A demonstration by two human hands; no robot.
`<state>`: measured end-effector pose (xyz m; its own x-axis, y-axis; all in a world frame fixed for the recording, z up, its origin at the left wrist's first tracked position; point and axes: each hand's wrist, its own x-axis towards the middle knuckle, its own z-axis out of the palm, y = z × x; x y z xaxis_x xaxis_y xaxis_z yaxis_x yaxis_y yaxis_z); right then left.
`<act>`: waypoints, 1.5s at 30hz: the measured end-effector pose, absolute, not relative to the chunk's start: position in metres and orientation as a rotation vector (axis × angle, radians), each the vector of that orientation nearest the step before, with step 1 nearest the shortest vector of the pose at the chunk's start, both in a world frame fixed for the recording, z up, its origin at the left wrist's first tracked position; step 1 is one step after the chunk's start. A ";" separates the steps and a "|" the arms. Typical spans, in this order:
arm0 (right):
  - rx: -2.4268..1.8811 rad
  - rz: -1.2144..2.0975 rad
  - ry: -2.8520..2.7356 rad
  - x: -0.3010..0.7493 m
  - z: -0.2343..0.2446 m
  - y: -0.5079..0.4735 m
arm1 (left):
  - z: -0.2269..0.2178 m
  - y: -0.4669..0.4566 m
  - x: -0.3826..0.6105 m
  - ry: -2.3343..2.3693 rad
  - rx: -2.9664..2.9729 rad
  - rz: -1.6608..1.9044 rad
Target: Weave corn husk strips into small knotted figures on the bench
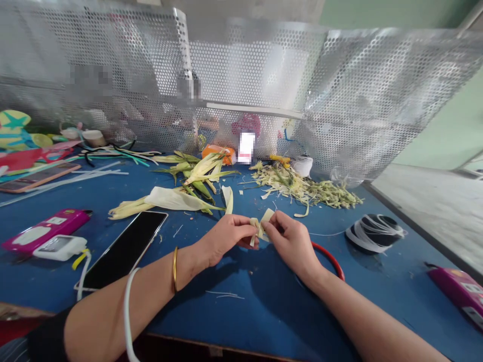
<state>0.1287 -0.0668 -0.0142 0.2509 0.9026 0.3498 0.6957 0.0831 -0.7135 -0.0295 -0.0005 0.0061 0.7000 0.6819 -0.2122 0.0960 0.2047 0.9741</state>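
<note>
Both hands meet above the front middle of the blue table. My left hand (236,234) pinches a small folded piece of pale corn husk (254,227) between thumb and fingers. My right hand (289,239) is closed on the same piece from the other side, with a flat end sticking up by its fingertips. Behind the left hand lie corn husks (175,199), green and cream, some long and flat. A red curved piece (332,259) shows partly behind my right wrist. Toward the right stands a dark spool wound with white thread (373,234), a strand running from it toward my right hand.
A perforated metal screen (252,65) lines the back. Husk scraps (302,186) are heaped before it. A black phone (124,249), a purple pack (49,229) and a small white device (60,247) lie left; another purple pack (458,291) lies right. A white cable (128,311) crosses my left forearm.
</note>
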 end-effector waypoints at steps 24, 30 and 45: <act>-1.211 0.752 -1.359 0.131 -0.002 -0.068 | 0.004 -0.003 -0.027 0.845 1.204 0.571; -1.259 0.796 -1.145 0.127 -0.004 -0.068 | 0.004 -0.006 -0.024 0.830 1.247 0.635; -1.424 0.816 -1.194 0.130 -0.012 -0.066 | -0.010 -0.003 -0.026 0.922 1.693 0.742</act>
